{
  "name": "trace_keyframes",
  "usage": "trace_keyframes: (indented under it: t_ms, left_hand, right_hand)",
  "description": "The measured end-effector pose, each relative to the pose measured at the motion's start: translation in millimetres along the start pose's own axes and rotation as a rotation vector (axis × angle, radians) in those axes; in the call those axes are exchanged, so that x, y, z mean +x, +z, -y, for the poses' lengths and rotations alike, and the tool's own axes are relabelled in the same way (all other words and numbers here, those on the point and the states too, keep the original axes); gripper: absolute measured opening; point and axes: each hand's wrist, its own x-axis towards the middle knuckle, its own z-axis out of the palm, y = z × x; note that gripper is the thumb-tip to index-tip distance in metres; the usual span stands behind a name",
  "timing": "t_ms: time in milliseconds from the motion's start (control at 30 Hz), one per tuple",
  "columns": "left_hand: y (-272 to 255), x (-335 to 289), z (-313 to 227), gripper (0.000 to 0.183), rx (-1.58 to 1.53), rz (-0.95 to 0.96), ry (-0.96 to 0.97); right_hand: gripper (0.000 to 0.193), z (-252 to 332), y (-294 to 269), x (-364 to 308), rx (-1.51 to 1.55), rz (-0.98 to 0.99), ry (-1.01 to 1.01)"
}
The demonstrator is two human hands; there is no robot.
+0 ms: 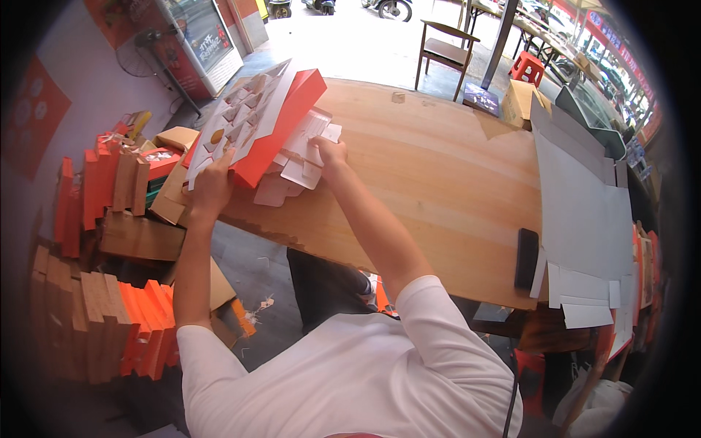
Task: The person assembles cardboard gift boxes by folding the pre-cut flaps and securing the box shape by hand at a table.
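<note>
My left hand [212,184] is closed on the near edge of a red box [281,131], which is tilted up at the left end of the wooden table. A white cardboard insert [244,109] with rows of cut compartments lies along the box's face. One compartment shows something round and brownish. Beside and partly beneath the box are several white folded cardboard pieces [301,169]. My right hand [332,152] pinches the right edge of these pieces. The box covers part of them.
The wooden table [431,182] stretches to the right, where large grey-white cardboard sheets [584,197] and a black oblong object [526,258] lie. Stacked red and brown boxes [109,175] crowd the left. A wooden chair [447,52] and a red stool [527,68] stand beyond the table.
</note>
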Motion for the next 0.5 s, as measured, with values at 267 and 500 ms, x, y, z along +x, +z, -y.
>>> trace_keyframes:
  t_ms: [267, 500]
  left_hand:
    - [-4.5, 1.9, 15.0, 0.044, -0.098, -0.009, 0.031]
    - [-3.5, -5.6, 17.7, 0.046, -0.144, -0.010, 0.012]
  right_hand:
    - [0.046, 17.7, 30.6, -5.7, -0.010, 0.199, 0.141]
    - [0.043, -19.6, 68.9, 17.1, 0.234, 0.392, 0.057]
